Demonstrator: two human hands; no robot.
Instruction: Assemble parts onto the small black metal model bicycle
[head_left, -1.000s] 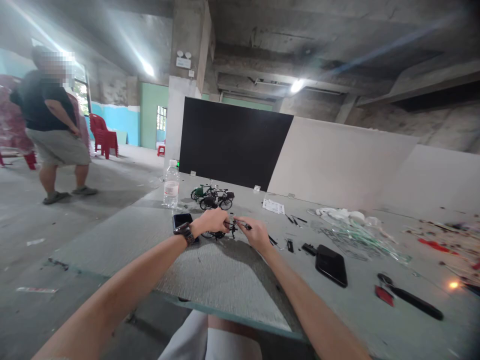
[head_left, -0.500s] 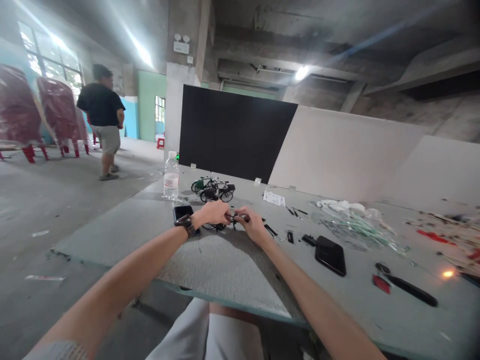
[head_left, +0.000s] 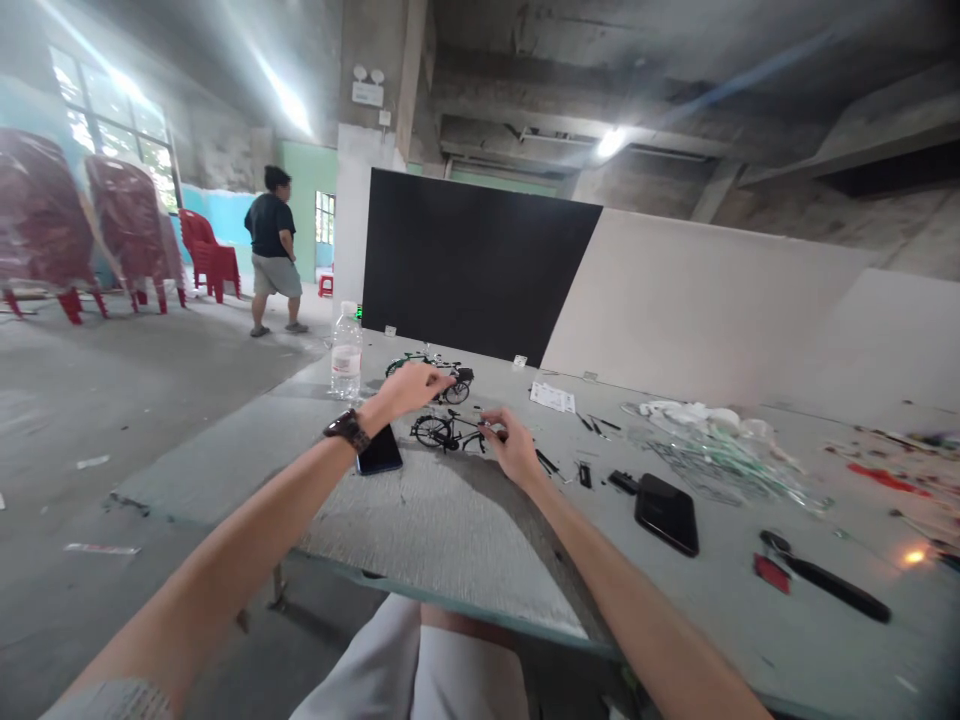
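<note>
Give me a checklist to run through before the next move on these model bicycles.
1. Near black model bicycle upright on its wheels on the table: ok.
2. Right hand in contact with that bicycle: cannot tell, its fingertips are right at the bicycle's right end.
3. Left hand in contact with the far black model bicycle: cannot tell, its fingers reach over it.
4. Phone clear of the left wrist: not ok, it lies just below the wrist.
5. Water bottle upright: ok.
</note>
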